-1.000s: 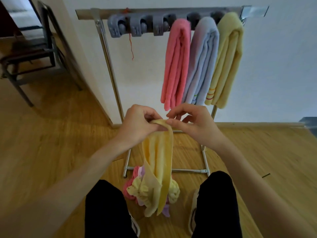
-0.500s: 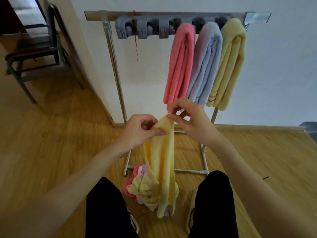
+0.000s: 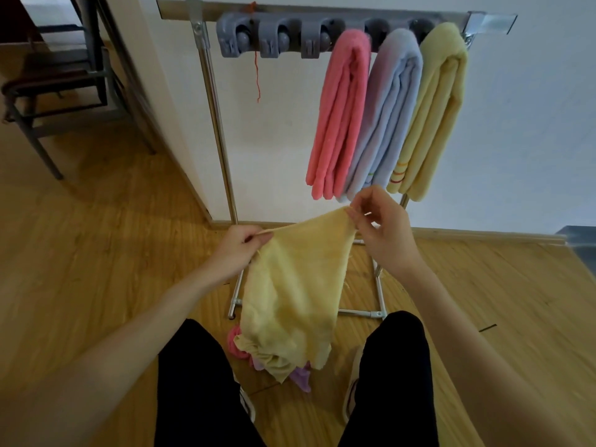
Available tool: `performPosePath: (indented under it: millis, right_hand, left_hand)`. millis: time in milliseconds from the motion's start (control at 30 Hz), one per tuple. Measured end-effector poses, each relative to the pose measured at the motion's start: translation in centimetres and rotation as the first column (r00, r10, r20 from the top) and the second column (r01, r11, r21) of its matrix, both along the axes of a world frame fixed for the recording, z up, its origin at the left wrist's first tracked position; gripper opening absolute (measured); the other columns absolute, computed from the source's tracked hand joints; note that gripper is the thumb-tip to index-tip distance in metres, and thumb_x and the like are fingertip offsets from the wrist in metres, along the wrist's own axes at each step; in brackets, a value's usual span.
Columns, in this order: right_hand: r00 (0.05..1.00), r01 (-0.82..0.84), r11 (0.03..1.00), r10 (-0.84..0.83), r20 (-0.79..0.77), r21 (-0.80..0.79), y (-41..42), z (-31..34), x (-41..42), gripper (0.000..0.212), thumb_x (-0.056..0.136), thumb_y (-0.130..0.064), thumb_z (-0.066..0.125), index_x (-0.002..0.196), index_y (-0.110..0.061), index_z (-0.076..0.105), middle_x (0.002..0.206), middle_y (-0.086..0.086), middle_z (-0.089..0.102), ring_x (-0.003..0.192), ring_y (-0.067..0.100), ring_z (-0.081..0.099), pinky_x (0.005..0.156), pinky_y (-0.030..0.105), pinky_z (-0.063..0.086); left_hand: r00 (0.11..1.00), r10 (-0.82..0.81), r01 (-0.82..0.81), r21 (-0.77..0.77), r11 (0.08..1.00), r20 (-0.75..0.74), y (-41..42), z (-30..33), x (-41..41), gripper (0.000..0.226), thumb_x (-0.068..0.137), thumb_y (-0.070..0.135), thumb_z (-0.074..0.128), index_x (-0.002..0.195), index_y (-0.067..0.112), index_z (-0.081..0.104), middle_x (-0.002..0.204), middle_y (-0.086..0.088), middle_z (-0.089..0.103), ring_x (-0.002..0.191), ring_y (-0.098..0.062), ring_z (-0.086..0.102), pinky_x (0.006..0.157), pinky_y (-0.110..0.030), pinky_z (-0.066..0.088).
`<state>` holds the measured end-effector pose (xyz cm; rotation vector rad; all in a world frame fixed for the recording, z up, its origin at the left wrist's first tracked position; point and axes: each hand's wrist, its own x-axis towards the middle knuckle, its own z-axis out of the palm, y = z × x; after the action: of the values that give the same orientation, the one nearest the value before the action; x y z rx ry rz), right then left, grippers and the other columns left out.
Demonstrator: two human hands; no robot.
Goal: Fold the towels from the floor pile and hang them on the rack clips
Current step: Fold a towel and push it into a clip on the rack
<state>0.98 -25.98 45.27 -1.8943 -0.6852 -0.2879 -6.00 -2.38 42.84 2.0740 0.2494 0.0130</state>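
Observation:
A thin yellow towel (image 3: 290, 291) hangs spread between my hands above the floor. My left hand (image 3: 240, 248) pinches its left top corner and my right hand (image 3: 382, 230) pinches the right top corner, held higher. Its lower end drapes onto the floor pile (image 3: 245, 351) of pink and purple towels between my feet. On the metal rack (image 3: 213, 101), the grey clip strip (image 3: 274, 37) holds three folded towels at its right end: pink (image 3: 342, 117), light blue (image 3: 383, 124) and yellow (image 3: 432, 121). Three clips on the left stand free.
A dark metal chair (image 3: 61, 79) stands at the back left on the wooden floor. A white wall is right behind the rack. The rack's base bars (image 3: 377, 314) lie just ahead of my feet. A red thread (image 3: 257, 75) dangles from the clip strip.
My hands have moved apart, the right one rising to the right, and the yellow towel has opened from a narrow bunch into a wide sheet.

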Motion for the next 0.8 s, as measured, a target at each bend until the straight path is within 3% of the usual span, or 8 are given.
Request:
performPosePath:
  millis: [100,233,333,400,533,667,800]
  right_hand:
    - [0.996,0.084,0.995,-0.083,0.009,-0.055,-1.1,-2.1,0.0,0.013,0.087,-0.001,0.061,0.084,-0.011,0.053,0.080,-0.002,0.056,0.076,0.016,0.056,0.068,0.026,0.050]
    - [0.989,0.075,0.968,-0.043,0.138,-0.239,-2.0,-4.8,-0.7,0.013,0.089,0.002,0.055,0.086,-0.010,0.054,0.088,0.000,0.050,0.076,0.016,0.051,0.068,0.032,0.048]
    - [0.978,0.036,0.939,0.038,0.207,-0.343,-1.7,-6.5,-1.9,0.017,0.088,0.006,0.054,0.083,-0.008,0.061,0.092,-0.003,0.047,0.073,0.011,0.048,0.066,0.019,0.041]
    - [0.980,-0.026,0.925,0.099,0.173,-0.379,-1.1,-7.3,-2.7,0.020,0.085,0.009,0.056,0.082,-0.008,0.066,0.092,-0.001,0.050,0.068,0.009,0.046,0.062,0.011,0.036]
    - [0.979,-0.168,0.920,0.196,0.046,-0.355,0.5,-8.1,-4.1,0.023,0.084,0.009,0.055,0.086,-0.007,0.072,0.089,-0.008,0.054,0.061,0.000,0.046,0.058,0.010,0.035]
    - [0.966,-0.259,0.910,0.249,-0.074,-0.325,2.2,-8.4,-4.8,0.024,0.084,0.008,0.055,0.090,-0.006,0.074,0.087,-0.009,0.056,0.073,-0.009,0.052,0.063,0.007,0.037]
    - [0.932,-0.336,0.890,0.268,-0.243,-0.308,3.8,-8.7,-5.5,0.022,0.091,-0.004,0.053,0.103,-0.009,0.072,0.096,-0.004,0.060,0.082,0.006,0.057,0.071,0.017,0.046]
  left_hand:
    - [0.998,0.066,-0.066,-0.192,0.979,-0.005,-0.5,1.8,-0.1,0.014,0.093,0.018,0.058,0.087,0.017,0.071,0.085,-0.006,0.070,0.074,-0.011,0.064,0.069,-0.025,0.051]
    - [0.997,0.014,-0.041,-0.374,0.926,-0.076,-0.8,4.2,-0.3,0.013,0.092,0.006,0.057,0.095,0.012,0.068,0.093,-0.006,0.070,0.084,-0.014,0.067,0.081,-0.029,0.056]
    - [0.996,0.011,-0.051,-0.472,0.880,-0.089,-0.5,5.4,-0.2,0.017,0.091,0.000,0.055,0.098,0.008,0.068,0.095,-0.008,0.069,0.086,-0.014,0.067,0.077,-0.026,0.058]
    - [0.995,-0.006,-0.048,-0.514,0.857,-0.103,-0.2,6.0,-0.2,0.018,0.089,-0.002,0.055,0.098,0.006,0.068,0.097,-0.011,0.069,0.089,-0.018,0.066,0.080,-0.029,0.058]
    - [0.990,-0.049,-0.022,-0.480,0.877,-0.135,-0.1,7.3,-0.6,0.017,0.087,0.000,0.058,0.097,0.007,0.070,0.092,-0.008,0.070,0.087,-0.017,0.067,0.078,-0.030,0.058]
    - [0.984,-0.092,0.017,-0.429,0.903,-0.154,-0.2,8.1,-1.1,0.016,0.087,0.001,0.059,0.099,0.007,0.068,0.090,-0.006,0.068,0.083,-0.014,0.066,0.072,-0.025,0.057]
    - [0.980,-0.100,0.021,-0.409,0.912,-0.175,-0.4,8.4,-1.4,0.016,0.086,0.002,0.061,0.101,0.005,0.066,0.088,-0.005,0.066,0.076,-0.011,0.065,0.064,-0.020,0.057]
